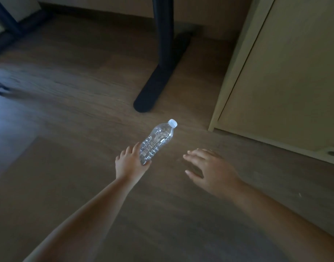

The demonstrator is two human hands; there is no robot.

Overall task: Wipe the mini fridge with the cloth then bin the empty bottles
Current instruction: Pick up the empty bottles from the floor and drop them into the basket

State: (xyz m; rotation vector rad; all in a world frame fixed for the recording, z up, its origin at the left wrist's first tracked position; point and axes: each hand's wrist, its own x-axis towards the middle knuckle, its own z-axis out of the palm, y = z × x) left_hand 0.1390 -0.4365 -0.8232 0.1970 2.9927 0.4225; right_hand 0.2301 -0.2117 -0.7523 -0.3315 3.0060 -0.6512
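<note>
Gripping the base of the bottle, the left hand curls its fingers and thumb round the crinkled clear plastic. The bottle tilts with its white cap pointing far and right. The right hand is spread with straight fingers, holding nothing, just right of the bottle over the wood-grain floor. Bare floor lies open to the left and near. A dark rounded leg with a long flat foot stands beyond the bottle. A pale flat-fronted cabinet edges the far right.
</note>
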